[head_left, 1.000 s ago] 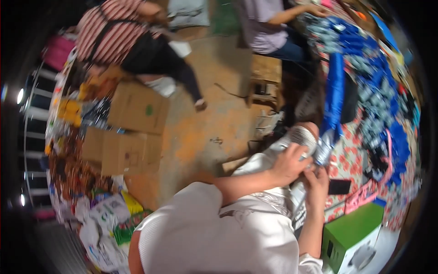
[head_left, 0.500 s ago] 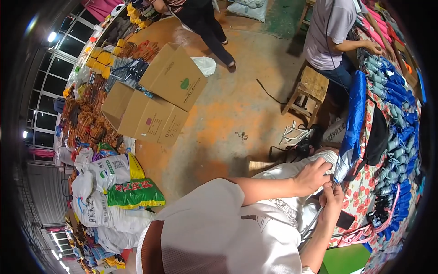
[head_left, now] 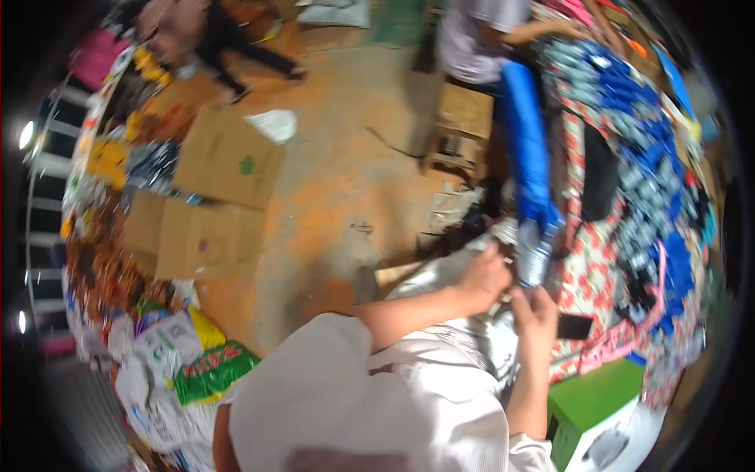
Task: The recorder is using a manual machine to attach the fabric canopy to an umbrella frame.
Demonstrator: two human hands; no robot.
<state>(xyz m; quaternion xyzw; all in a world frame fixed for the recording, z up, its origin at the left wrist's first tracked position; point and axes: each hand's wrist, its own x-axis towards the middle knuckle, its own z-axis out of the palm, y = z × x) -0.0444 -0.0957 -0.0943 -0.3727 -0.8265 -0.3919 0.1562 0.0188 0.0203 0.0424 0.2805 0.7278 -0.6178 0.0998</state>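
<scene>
A long blue umbrella (head_left: 525,141), its cloth gathered and its lower end silver, slants up and away from me along the table edge. At that silver end, the fingers of my right hand (head_left: 536,311) are closed on the umbrella. My left hand (head_left: 484,279) is just left of the same end, its fingers curled together. Motion blur hides what those fingers hold, if anything. Both hands are over my lap, close to the flowered tablecloth (head_left: 586,271).
Blue and grey bundles (head_left: 641,169) cover the table at right, with a dark phone (head_left: 574,326) near its edge. A green-topped box (head_left: 594,397) stands below. Ahead are a wooden stool (head_left: 462,118) and a seated person (head_left: 476,39). Leftward lie an open carton (head_left: 224,153) and sacks (head_left: 161,393).
The whole view has swung to the right, so the scene sits farther left. The umbrella remains at my hands; my left hand has drawn a little away from its end.
</scene>
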